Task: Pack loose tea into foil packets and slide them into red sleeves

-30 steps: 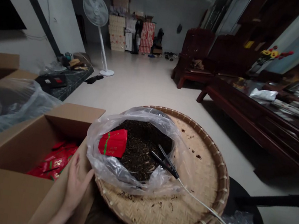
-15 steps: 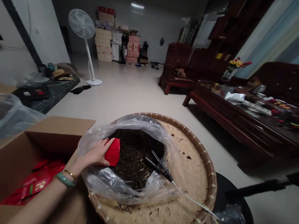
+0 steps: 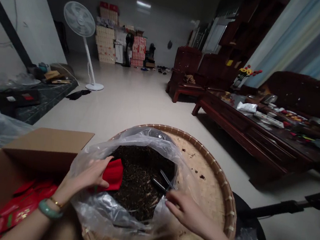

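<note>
My left hand [image 3: 91, 176], with a green bangle at the wrist, grips a stack of red packets [image 3: 114, 174] between thumb and fingers. The stack stands at the left inside a clear plastic bag [image 3: 116, 209] of dark, dry tea-like leaves [image 3: 135, 184]. On the right side of the leaves lies a black flat iron [image 3: 160, 184], its two arms apart. My right hand [image 3: 178, 206] closes round its hinged, corded end. The bag rests on a round woven bamboo tray [image 3: 210, 183].
To the left stands an open cardboard box [image 3: 51, 144] with loose red packets [image 3: 19, 205] inside. A black stand [image 3: 273, 209] is beside the tray at right. Farther off are a white fan [image 3: 80, 20] and a dark wooden table [image 3: 237, 127] covered with items.
My left hand has gone from the box's edge to the red packets and taken hold of them. My right hand has come in from the lower right to the flat iron. The view has shifted.
</note>
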A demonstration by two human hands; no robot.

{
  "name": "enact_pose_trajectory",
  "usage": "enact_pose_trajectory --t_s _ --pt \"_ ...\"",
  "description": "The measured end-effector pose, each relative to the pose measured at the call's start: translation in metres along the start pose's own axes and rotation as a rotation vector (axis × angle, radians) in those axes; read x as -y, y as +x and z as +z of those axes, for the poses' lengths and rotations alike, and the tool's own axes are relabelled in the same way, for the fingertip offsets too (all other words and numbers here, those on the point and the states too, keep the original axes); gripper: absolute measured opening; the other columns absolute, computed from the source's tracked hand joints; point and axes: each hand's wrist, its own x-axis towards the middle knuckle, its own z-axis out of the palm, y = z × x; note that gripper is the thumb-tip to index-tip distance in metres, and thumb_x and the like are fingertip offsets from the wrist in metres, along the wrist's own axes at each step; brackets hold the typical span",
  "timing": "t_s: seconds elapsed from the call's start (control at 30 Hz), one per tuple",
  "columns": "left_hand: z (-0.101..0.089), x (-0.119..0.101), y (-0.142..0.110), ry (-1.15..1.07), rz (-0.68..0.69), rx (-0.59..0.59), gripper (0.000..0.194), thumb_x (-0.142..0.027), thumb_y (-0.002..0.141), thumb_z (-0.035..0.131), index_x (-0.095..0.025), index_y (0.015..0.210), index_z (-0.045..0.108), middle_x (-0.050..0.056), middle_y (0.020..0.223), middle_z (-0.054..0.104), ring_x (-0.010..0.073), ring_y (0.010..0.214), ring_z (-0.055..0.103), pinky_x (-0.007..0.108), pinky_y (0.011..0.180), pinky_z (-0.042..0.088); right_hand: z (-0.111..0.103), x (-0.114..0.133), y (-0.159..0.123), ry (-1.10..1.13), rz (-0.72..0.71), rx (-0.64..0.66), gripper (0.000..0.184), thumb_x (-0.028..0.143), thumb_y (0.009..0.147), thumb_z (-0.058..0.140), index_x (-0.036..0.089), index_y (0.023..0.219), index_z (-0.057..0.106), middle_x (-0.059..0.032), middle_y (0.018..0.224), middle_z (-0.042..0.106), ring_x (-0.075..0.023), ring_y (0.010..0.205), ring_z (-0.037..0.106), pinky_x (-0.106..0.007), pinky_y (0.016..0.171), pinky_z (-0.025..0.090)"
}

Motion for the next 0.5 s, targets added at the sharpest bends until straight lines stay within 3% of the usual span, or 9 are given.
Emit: enact_pose_trajectory --t_s 0.03,0.1,0.17,0.23,0.4,0.5 --pt "0.0 -0.002 -0.002 -0.015 -0.002 -0.025 0.078 -0.035 0.05 0.072 -0.019 0.123 0.051 0.015 0.11 0.063 0.0365 0.104 0.057 0.044 0.091 0.039 0.003 -0.004 0.014 -0.097 -0.046 -0.153 0.027 0.019 0.084 0.052 0.02 0.109 0.064 -0.0096 0.103 0.063 -0.0254 0.095 0.059 -0.04 0.086 0.05" --pt "0.001 -0.007 -0.007 -0.053 0.035 -0.013 0.058 -0.032 0.053 0.07 -0.022 0.11 0.06 0.011 0.105 0.066 0.0332 0.098 0.06 0.042 0.087 0.042 0.013 -0.015 0.039 -0.289 -0.061 -0.349 0.057 0.008 0.073 0.059 0.019 0.128 0.051 -0.015 0.115 0.058 -0.03 0.105 0.056 -0.044 0.091 0.047" --pt "0.0 -0.01 -0.012 -0.079 0.058 0.029 0.033 -0.033 0.059 0.066 -0.024 0.091 0.065 0.007 0.093 0.067 0.0289 0.086 0.062 0.038 0.08 0.046 0.024 -0.027 0.056 -0.378 -0.03 -0.313 0.073 0.003 0.069 0.056 0.019 0.138 0.038 -0.0154 0.109 0.06 -0.0294 0.096 0.06 -0.041 0.083 0.052" --pt "-0.002 -0.009 -0.013 -0.106 0.058 -0.026 0.024 -0.035 0.063 0.063 -0.026 0.085 0.067 0.007 0.098 0.066 0.0268 0.086 0.062 0.036 0.079 0.048 0.031 -0.037 0.063 -0.408 -0.014 -0.254 0.081 -0.002 0.067 0.049 0.019 0.143 0.03 -0.0144 0.104 0.061 -0.027 0.088 0.063 -0.038 0.077 0.053" --pt "-0.02 0.0 0.006 -0.043 0.062 -0.389 0.03 -0.04 0.065 0.065 -0.026 0.092 0.07 0.011 0.118 0.055 0.0325 0.107 0.054 0.044 0.093 0.044 0.026 -0.053 0.066 -0.311 0.02 -0.189 0.085 0.002 0.064 0.046 0.008 0.145 0.021 -0.0217 0.12 0.054 -0.0296 0.098 0.061 -0.04 0.083 0.051" --pt "-0.03 -0.004 0.035 0.093 0.087 -0.473 0.032 -0.036 0.061 0.069 -0.023 0.091 0.071 0.012 0.13 0.047 0.0389 0.125 0.035 0.053 0.103 0.032 0.022 -0.063 0.069 -0.197 -0.024 -0.252 0.08 0.008 0.067 0.05 0.006 0.143 0.023 -0.0233 0.134 0.046 -0.0296 0.113 0.055 -0.042 0.094 0.046"
